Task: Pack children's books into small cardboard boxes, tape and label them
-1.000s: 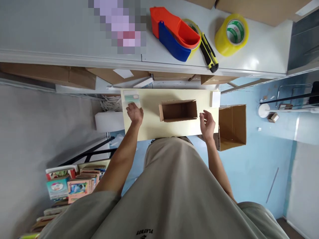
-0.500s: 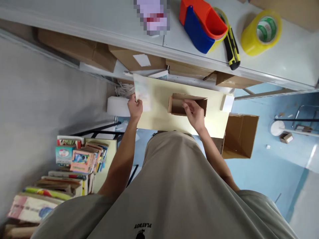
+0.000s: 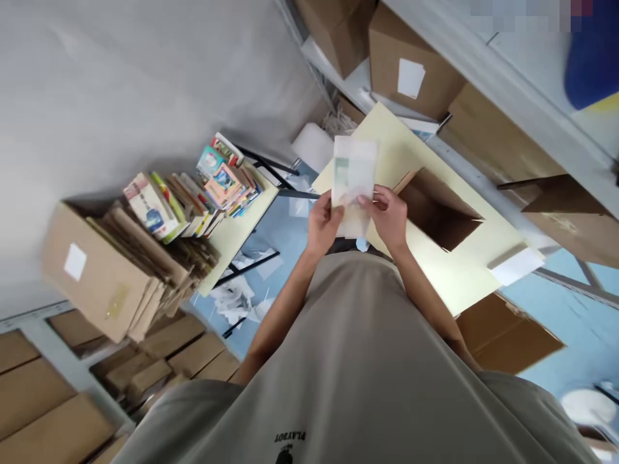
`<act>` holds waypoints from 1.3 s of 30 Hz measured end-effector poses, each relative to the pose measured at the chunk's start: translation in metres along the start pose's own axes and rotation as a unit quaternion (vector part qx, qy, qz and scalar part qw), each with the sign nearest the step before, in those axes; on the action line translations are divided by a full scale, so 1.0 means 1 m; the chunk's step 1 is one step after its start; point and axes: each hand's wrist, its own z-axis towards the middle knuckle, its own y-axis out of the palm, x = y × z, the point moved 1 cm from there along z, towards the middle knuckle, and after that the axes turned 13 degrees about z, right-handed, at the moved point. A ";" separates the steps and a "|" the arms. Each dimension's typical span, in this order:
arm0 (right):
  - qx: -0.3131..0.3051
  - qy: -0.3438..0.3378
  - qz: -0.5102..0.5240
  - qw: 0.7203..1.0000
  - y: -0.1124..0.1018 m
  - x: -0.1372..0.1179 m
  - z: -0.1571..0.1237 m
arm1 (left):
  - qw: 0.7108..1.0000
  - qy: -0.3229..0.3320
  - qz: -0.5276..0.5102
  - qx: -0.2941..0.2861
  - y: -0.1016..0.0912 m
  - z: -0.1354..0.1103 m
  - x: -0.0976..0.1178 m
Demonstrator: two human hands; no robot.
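Observation:
Both my hands hold a thin translucent plastic bag in front of my chest. My left hand pinches its lower left edge and my right hand grips its lower right edge. The bag hangs over the near left end of a pale yellow table. A small open cardboard box stands on that table just right of my right hand. Motion smears the bag's details.
A low yellow stand at left carries a pile of colourful books and a big cardboard box. More cartons fill the shelves behind the table. A white pad lies at the table's right end. Paper scraps litter the blue floor.
My left hand lifted the plastic bag off the table's left end. My right hand came across the small box and took the bag's other edge. My view swung left.

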 end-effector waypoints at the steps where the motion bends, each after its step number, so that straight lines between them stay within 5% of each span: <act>1: -0.014 -0.003 0.013 1.000 0.000 0.001 -0.003 | 1.000 -0.004 -0.003 -0.002 -0.001 -0.008 -0.002; 6: -0.037 -0.043 0.034 0.998 -0.012 0.001 -0.019 | 0.994 0.044 0.094 0.023 -0.004 -0.029 0.011; 9: 0.006 -0.061 0.004 0.998 -0.029 -0.005 -0.031 | 0.965 0.151 0.209 0.042 -0.004 -0.023 0.044; 11: 0.040 -0.084 -0.029 0.995 -0.045 -0.014 -0.039 | 0.935 0.237 0.263 0.002 0.002 -0.013 0.071; 16: 0.114 -0.162 -0.143 0.970 -0.095 -0.053 -0.056 | 0.848 0.417 0.309 -0.104 0.043 0.025 0.123; 20: 0.161 -0.184 -0.259 0.934 -0.132 -0.064 -0.065 | 0.800 0.474 0.330 -0.159 0.086 0.053 0.143; 26: 0.156 -0.053 -0.462 0.871 -0.159 -0.048 -0.074 | 0.754 0.473 0.363 -0.277 0.125 0.072 0.135; 33: 0.039 0.093 -0.579 0.809 -0.149 -0.039 -0.051 | 0.721 0.365 0.453 -0.377 0.139 0.089 0.099; 39: 0.018 0.123 -0.560 0.819 -0.134 -0.027 -0.020 | 0.726 0.319 0.483 -0.370 0.167 0.113 0.057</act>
